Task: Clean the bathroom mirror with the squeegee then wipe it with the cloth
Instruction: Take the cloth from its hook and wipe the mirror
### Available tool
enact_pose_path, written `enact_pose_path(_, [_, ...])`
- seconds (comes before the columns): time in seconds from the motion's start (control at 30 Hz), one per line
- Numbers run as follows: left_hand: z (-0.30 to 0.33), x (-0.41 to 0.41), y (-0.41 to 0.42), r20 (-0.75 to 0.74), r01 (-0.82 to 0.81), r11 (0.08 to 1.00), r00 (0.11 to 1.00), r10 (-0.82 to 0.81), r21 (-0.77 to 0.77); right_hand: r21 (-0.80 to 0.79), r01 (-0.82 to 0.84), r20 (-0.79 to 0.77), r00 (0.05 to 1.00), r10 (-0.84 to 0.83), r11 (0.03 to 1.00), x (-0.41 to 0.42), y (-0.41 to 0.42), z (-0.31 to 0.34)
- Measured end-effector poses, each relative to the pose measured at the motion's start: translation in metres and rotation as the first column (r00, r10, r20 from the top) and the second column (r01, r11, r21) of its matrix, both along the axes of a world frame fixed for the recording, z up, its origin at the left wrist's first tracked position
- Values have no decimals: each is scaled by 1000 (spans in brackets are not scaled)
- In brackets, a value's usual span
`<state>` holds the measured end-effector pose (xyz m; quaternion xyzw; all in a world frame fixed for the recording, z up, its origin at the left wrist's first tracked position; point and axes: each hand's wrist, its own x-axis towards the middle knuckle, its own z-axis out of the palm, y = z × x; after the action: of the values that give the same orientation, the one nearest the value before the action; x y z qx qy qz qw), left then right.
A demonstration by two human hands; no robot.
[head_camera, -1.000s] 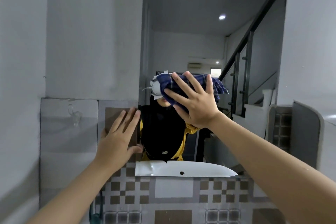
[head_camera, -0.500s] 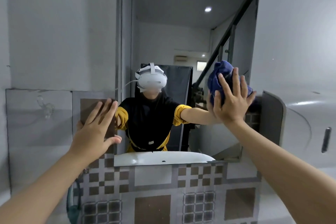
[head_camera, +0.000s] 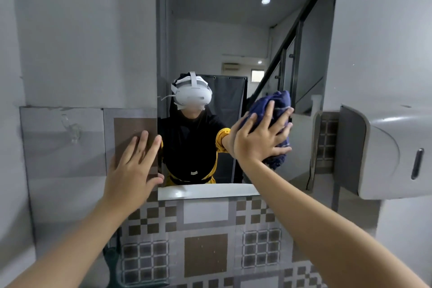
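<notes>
One cloth (head_camera: 272, 110), dark blue and bunched into a wad, is pressed against the bathroom mirror (head_camera: 233, 37) by the right hand (head_camera: 259, 138), whose fingers are spread almost straight over it so that it is trapped between palm and glass rather than gripped. It lies at the right-hand part of the mirror, at about mid-height, and its folds spill out above and below the hand. It is judged to be soft, light and limp, so it is best taken by bunching it under a flat palm, as it is now; a loose edge would be expected to trail and smear. One mirror is counted, a tall frameless pane set into the grey wall; it is judged to be stiff, smooth, slippery and breakable, so only even, moderate pressure is called for. The left hand (head_camera: 134, 170) is laid open and flat, fingers together, on the brown wall tile (head_camera: 131, 127) just beside the mirror's left edge, holding nothing. Two hands are counted. No squeegee can be seen. One white wall dispenser (head_camera: 385, 149) is mounted to the right, well apart from the cloth.
</notes>
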<state>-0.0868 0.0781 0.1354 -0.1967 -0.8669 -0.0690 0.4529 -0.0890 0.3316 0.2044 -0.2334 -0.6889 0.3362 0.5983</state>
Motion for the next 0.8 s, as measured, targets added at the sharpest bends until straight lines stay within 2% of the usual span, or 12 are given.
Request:
enact_pose_path(0.13, [-14, 1, -6, 3, -16, 1000, 1000, 16, -16, 218, -78, -30, 996, 86, 973, -4, -56, -14])
enact_pose_path(0.23, [-21, -1, -7, 16, -30, 999, 999, 30, -11, 428, -79, -29, 994, 102, 900, -10, -87, -26])
enact_pose_path(0.33, [-23, -1, -8, 16, 0, 1000, 1000, 0, -6, 618, -73, 2, 996, 91, 783, -11, -108, -33])
enact_pose_path(0.47, [-28, -1, -14, 19, 13, 998, 1000, -11, -59, 777, -36, -12, 997, 72, 629, -12, -106, -39])
enact_pose_path(0.6, [-35, 1, -14, 25, 14, 998, 1000, -12, -69, 963, 0, -19, 998, 66, 270, -12, -74, -45])
enact_pose_path(0.67, [-36, 0, -14, 28, 10, 997, 1000, -8, -71, 988, -8, -1, 998, 60, 153, -9, -55, -48])
enact_pose_path(0.73, [-36, -1, -14, 32, 8, 998, 999, -6, -70, 992, -1, -4, 999, 36, 125, -6, -35, -52])
enact_pose_path(0.8, [-37, -1, -14, 36, 12, 997, 999, -9, -71, 990, 33, -35, 999, 10, 138, -4, -13, -56])
